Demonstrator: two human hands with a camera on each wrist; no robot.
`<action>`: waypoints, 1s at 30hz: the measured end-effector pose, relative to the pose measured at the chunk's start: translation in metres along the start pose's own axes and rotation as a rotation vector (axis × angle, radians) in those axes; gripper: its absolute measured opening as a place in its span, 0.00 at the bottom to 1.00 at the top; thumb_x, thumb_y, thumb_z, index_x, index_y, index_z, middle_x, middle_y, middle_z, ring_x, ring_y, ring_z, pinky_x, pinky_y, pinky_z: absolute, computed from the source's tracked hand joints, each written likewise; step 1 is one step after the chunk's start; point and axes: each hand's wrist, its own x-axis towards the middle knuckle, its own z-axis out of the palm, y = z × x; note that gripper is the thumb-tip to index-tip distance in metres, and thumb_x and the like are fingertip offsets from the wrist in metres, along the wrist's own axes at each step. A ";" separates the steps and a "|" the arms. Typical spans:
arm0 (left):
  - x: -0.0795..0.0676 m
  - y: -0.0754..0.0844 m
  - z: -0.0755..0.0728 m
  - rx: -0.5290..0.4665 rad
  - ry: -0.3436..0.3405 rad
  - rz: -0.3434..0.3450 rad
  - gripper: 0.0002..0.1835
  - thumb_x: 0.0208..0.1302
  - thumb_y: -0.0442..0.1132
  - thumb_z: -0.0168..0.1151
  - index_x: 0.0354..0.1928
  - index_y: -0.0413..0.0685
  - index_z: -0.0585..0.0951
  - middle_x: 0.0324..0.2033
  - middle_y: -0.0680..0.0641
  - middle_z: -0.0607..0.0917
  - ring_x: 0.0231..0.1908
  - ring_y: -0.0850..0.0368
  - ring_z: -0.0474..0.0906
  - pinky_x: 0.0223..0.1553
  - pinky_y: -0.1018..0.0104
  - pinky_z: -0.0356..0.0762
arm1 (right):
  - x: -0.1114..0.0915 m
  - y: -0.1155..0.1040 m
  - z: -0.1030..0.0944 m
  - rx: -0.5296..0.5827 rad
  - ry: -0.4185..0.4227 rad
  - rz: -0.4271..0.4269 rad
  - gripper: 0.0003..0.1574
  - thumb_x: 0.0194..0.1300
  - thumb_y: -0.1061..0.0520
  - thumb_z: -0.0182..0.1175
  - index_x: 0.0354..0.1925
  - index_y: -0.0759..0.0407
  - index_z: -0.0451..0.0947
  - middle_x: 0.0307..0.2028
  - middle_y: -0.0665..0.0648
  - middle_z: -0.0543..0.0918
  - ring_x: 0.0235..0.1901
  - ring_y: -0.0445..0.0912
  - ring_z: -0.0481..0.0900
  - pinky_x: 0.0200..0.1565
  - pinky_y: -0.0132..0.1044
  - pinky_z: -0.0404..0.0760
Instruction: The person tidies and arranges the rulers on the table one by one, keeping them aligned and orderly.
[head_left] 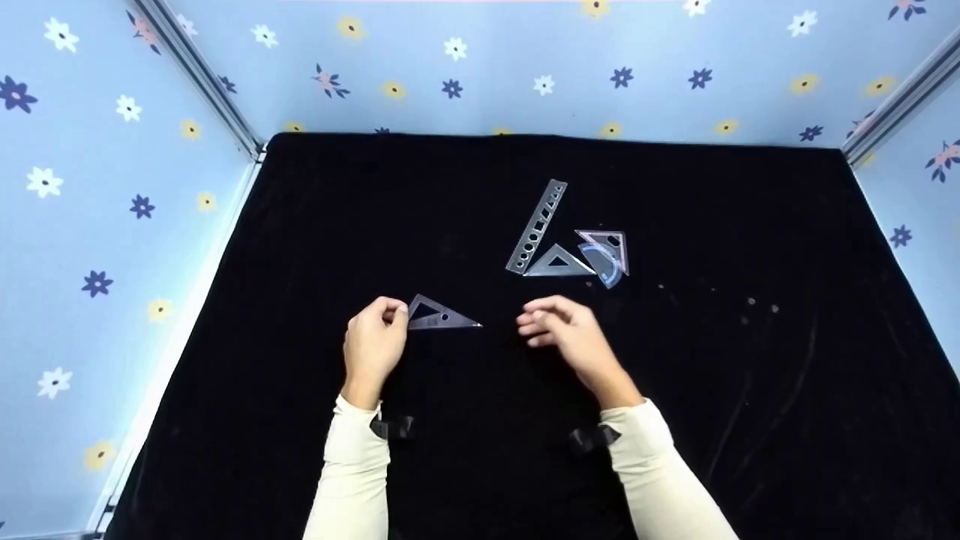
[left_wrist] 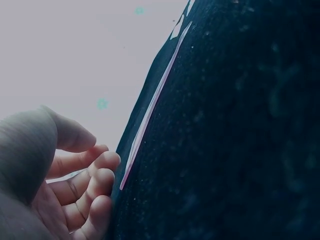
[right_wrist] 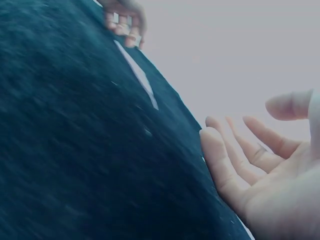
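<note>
My left hand (head_left: 376, 334) is at the left end of a clear set square (head_left: 442, 324) that lies on the black cloth. In the left wrist view the set square (left_wrist: 155, 100) shows edge-on, its near end close beside the bent fingertips (left_wrist: 104, 177); nothing shows between thumb and fingers. Off the right tip of that set square, my right hand (head_left: 574, 335) is held with loosely bent fingers and nothing in them. The right wrist view shows this hand (right_wrist: 265, 170) with its thumb apart from the fingers.
Farther back lie a clear ruler (head_left: 537, 226) with cut-out shapes, a second set square (head_left: 541, 268), a pink-edged set square (head_left: 622, 255) and a blue-marked protractor (head_left: 602, 264) overlapping it. Flowered blue panels (head_left: 495, 75) enclose the black cloth (head_left: 465, 435) at the back and sides.
</note>
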 end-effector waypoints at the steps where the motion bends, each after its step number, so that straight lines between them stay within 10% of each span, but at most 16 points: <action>1: 0.000 0.001 0.000 0.001 0.005 0.005 0.08 0.65 0.48 0.60 0.35 0.58 0.87 0.28 0.57 0.83 0.30 0.52 0.79 0.35 0.52 0.74 | 0.001 -0.001 -0.003 0.010 0.024 -0.005 0.17 0.70 0.67 0.53 0.52 0.79 0.75 0.41 0.70 0.85 0.40 0.57 0.86 0.41 0.47 0.85; 21: -0.003 0.018 0.014 -0.063 -0.010 0.149 0.08 0.65 0.45 0.61 0.35 0.56 0.88 0.26 0.58 0.83 0.28 0.59 0.79 0.33 0.55 0.76 | 0.014 -0.005 -0.050 0.049 0.385 -0.024 0.13 0.69 0.69 0.53 0.49 0.76 0.77 0.47 0.70 0.82 0.40 0.52 0.85 0.38 0.39 0.85; 30: -0.009 0.035 0.016 0.066 -0.056 0.272 0.05 0.65 0.44 0.62 0.35 0.58 0.86 0.29 0.60 0.83 0.29 0.59 0.80 0.32 0.54 0.78 | 0.018 0.002 -0.057 0.074 0.456 -0.056 0.13 0.68 0.72 0.52 0.48 0.78 0.76 0.52 0.73 0.79 0.44 0.54 0.84 0.41 0.40 0.85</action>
